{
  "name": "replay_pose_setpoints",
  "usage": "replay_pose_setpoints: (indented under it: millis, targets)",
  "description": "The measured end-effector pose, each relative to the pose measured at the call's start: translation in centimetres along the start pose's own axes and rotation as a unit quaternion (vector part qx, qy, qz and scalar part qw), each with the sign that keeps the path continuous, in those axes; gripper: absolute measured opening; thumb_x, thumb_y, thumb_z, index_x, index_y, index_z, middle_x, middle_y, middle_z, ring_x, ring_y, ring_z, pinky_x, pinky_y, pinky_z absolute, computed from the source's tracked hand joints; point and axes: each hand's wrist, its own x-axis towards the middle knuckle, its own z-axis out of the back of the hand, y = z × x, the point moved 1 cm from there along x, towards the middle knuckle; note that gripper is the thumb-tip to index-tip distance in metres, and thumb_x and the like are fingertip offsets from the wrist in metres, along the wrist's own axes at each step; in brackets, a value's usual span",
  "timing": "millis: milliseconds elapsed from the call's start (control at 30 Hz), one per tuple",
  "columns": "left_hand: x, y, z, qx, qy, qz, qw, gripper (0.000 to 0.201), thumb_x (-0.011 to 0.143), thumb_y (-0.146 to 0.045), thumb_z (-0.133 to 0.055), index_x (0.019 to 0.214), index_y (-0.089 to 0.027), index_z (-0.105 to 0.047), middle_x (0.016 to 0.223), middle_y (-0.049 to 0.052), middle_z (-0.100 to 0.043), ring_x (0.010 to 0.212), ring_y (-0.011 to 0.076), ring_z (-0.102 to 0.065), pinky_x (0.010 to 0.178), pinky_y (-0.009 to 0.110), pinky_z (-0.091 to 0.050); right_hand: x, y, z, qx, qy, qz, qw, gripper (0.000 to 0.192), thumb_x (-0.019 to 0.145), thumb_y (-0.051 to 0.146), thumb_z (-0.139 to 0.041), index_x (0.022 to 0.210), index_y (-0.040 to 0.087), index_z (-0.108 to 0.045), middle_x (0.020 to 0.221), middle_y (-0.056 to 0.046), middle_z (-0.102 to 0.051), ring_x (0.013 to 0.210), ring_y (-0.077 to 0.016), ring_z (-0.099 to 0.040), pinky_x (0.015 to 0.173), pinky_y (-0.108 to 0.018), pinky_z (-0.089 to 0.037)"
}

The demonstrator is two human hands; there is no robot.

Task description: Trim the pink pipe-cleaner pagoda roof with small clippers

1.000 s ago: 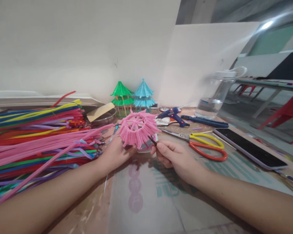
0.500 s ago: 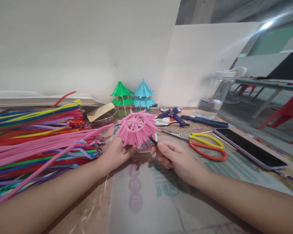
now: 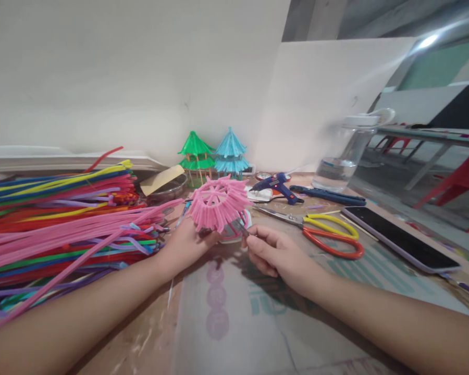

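Note:
A pink pipe-cleaner pavilion (image 3: 219,204) with a fringed, open-ringed roof is held up in the middle of the head view. Under its left side, my left hand (image 3: 187,242) grips it from below, its fingertips partly hidden by the fringe. My right hand (image 3: 271,250) pinches slim pointed tweezers (image 3: 242,228), whose tips reach toward the lower right edge of the pink roof. A small pale, clear-looking piece (image 3: 231,233) shows beneath the roof; what it is I cannot make out.
Bundles of coloured pipe cleaners (image 3: 62,229) cover the left. Behind stand a green pavilion (image 3: 195,151) and a blue pavilion (image 3: 230,151). To the right lie a glue gun (image 3: 275,183), scissors (image 3: 297,217), a blue cutter (image 3: 328,195), a phone (image 3: 398,237) and a water bottle (image 3: 336,164).
The pink pavilion has tilted slightly and moved a little left. The tweezers have turned and their tips have drawn down a little from the fringe.

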Motion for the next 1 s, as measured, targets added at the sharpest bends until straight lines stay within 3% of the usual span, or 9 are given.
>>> replay_pose_setpoints:
  millis: [167,300,433,667,1000]
  targets:
    - [0.1,0.3,0.0,-0.002,-0.007,0.007,1.000,0.049,0.095,-0.060,-0.053,0.112,-0.016,-0.065,0.117,0.014,-0.071,0.112,0.0307,-0.065,0.101,0.045,-0.051,-0.3,0.0,-0.2,-0.045,-0.029,0.015,0.998,0.047,0.081,0.067,-0.063,0.086,0.023,-0.048,0.053,0.009,-0.042,0.043,-0.0091,-0.033,0.043,-0.023,-0.025]
    - [0.1,0.3,0.1,-0.004,-0.005,0.000,1.000,0.045,0.096,-0.056,-0.054,0.115,-0.018,-0.067,0.120,0.012,-0.072,0.115,0.0307,-0.064,0.103,0.046,-0.050,-0.3,0.2,-0.2,-0.070,-0.060,0.057,0.994,0.057,0.083,0.078,-0.052,0.075,0.021,-0.052,0.060,0.005,-0.035,0.053,-0.0117,-0.028,0.049,-0.028,-0.023]
    - [0.0,0.2,0.1,0.003,-0.002,0.001,1.000,0.043,0.096,-0.054,-0.054,0.116,-0.019,-0.067,0.122,0.012,-0.071,0.118,0.0310,-0.063,0.107,0.047,-0.047,-0.3,0.0,0.0,-0.061,-0.070,0.051,0.994,0.059,0.082,0.081,-0.052,0.078,0.022,-0.056,0.064,0.004,-0.033,0.056,-0.0135,-0.026,0.051,-0.029,-0.021]
    - [0.1,-0.3,0.2,0.027,0.002,-0.029,0.999,0.033,0.095,-0.039,-0.057,0.120,-0.020,-0.063,0.135,0.012,-0.064,0.122,0.0311,-0.060,0.112,0.047,-0.043,-0.1,-0.2,0.1,-0.051,-0.041,0.027,0.998,0.061,0.079,0.081,-0.055,0.077,0.020,-0.054,0.057,0.006,-0.035,0.051,-0.0112,-0.026,0.048,-0.027,-0.020]
    - [0.3,-0.8,0.2,0.049,0.015,-0.049,0.997,0.029,0.092,-0.033,-0.057,0.118,-0.023,-0.064,0.141,0.010,-0.060,0.129,0.0311,-0.054,0.116,0.048,-0.040,-0.3,0.4,0.2,-0.089,-0.061,0.054,0.993,0.060,0.081,0.078,-0.055,0.063,0.021,-0.048,0.055,0.006,-0.034,0.050,-0.0107,-0.027,0.048,-0.027,-0.022]
